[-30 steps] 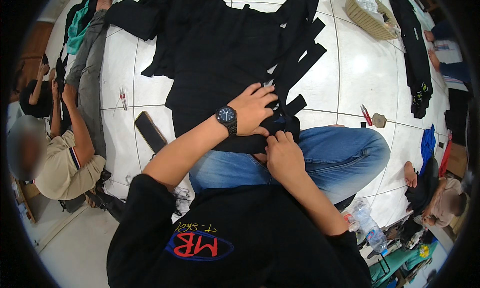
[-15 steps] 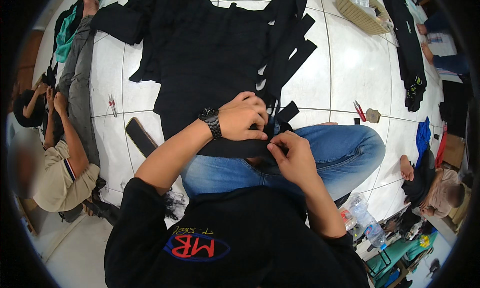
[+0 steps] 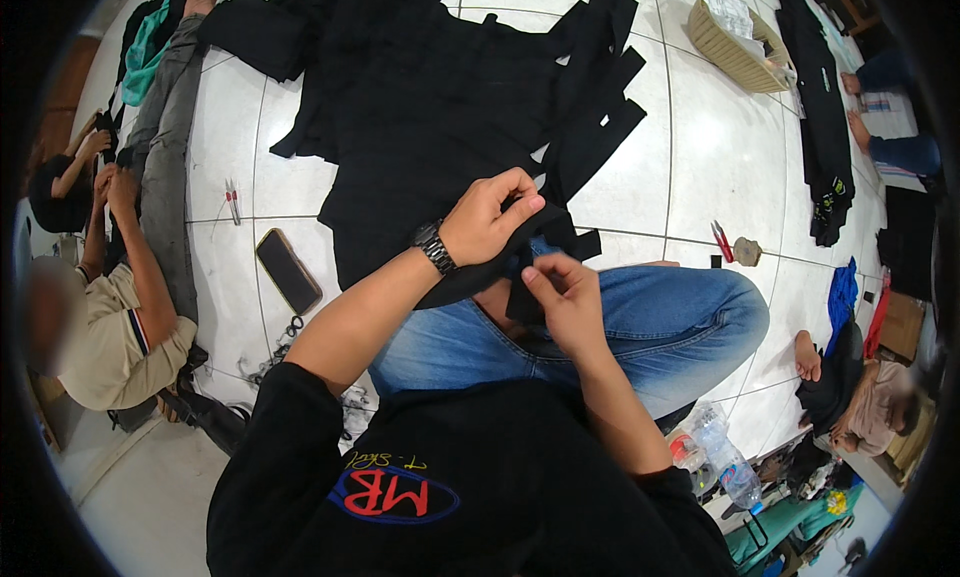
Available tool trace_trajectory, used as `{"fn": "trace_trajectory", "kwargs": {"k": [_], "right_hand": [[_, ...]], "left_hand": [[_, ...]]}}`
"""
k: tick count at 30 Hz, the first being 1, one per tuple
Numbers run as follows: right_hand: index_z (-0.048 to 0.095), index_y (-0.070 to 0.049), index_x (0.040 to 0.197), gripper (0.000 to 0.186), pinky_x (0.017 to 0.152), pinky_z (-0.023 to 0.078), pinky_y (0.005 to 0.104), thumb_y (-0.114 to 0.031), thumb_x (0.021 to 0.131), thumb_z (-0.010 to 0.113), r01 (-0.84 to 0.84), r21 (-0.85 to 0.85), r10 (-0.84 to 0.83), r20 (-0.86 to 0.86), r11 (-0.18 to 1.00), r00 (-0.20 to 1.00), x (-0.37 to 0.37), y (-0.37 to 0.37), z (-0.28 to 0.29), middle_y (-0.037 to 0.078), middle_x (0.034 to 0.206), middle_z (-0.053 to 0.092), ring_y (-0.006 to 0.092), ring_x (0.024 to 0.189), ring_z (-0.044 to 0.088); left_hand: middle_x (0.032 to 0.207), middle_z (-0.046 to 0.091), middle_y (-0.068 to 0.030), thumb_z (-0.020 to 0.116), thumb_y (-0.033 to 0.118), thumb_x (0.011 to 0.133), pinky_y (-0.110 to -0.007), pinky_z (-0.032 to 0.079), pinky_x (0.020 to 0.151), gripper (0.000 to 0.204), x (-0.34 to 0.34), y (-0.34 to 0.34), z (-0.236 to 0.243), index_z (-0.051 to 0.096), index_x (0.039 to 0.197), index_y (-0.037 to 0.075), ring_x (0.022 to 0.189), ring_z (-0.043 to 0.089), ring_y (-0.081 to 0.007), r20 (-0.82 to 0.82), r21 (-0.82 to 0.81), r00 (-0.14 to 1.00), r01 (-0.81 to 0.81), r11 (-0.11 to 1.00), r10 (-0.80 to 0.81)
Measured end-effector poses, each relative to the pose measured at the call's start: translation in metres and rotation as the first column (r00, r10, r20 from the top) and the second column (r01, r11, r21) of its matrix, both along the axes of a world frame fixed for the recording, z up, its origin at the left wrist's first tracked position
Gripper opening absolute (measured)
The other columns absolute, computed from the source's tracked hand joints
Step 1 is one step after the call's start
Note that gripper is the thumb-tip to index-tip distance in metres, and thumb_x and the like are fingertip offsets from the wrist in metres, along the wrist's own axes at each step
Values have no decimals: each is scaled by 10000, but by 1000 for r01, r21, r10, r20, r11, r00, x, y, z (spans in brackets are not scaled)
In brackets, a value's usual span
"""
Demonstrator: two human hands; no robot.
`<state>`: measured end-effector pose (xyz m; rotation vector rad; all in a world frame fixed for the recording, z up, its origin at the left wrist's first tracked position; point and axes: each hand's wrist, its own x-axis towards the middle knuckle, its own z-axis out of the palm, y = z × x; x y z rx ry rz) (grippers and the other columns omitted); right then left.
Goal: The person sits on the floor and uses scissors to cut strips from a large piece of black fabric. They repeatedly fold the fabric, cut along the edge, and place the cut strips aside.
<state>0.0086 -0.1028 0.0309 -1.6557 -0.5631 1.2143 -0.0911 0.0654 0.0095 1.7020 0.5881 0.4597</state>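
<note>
A large black cloth garment [image 3: 430, 127] lies spread over the white tiles in front of me, its near edge resting on my lap. Several black strips of cloth [image 3: 592, 137] fan out along its right side. My left hand [image 3: 492, 217], with a dark watch [image 3: 432, 249] at the wrist, pinches the cloth between thumb and fingers near its lower right corner. Just below and to the right, my right hand [image 3: 566, 295] has thumb and finger closed on a narrow black piece of the same cloth. Blue jeans show through a gap between the hands.
A phone [image 3: 289, 271] and small thread snips [image 3: 232, 203] lie on the left. Red-handled snips [image 3: 722, 242] sit beside a brownish lump [image 3: 747, 252] on the right. A woven basket [image 3: 735, 42] stands far right; plastic bottles [image 3: 735, 469] are near my right elbow. Other people sit on both sides.
My hands have drawn apart, the left now higher on the cloth's edge and the right slightly left, with the cloth opened between them. The whole view has shifted slightly.
</note>
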Motion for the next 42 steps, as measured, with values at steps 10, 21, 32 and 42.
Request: {"fn": "trace_trajectory", "kwargs": {"k": [10,21,32,42], "right_hand": [[707,9,981,104,653,468,219,-63,909,733,153,97,-121,-280,983,952,5,24,-9,36,840,697,70,745,603],[716,-3,961,77,536,576,260,-50,900,725,289,-8,-262,-446,957,856,5,22,4,42,847,650,112,685,612],[702,-73,909,23,571,498,269,-84,919,685,351,-6,-316,-446,936,837,2,15,0,-9,808,633,85,700,579],[703,-56,917,32,594,538,289,-81,899,700,311,-53,-288,-547,949,786,9,11,1,24,785,649,128,708,629]], "left_hand": [[762,619,-92,620,244,993,-341,469,676,249,0,1,-2,579,920,9,695,586,-209,30,-19,998,47,999,-47],[795,599,-56,618,235,998,-310,456,702,241,1,2,-2,566,917,14,751,546,-137,47,-39,997,66,997,-64],[812,627,-110,625,237,988,-345,474,729,238,1,-1,-3,576,927,12,760,600,-219,20,30,991,128,991,-129],[806,624,-126,632,238,982,-355,475,724,242,2,-2,-1,577,931,7,756,608,-237,35,34,990,137,990,-138]]}}
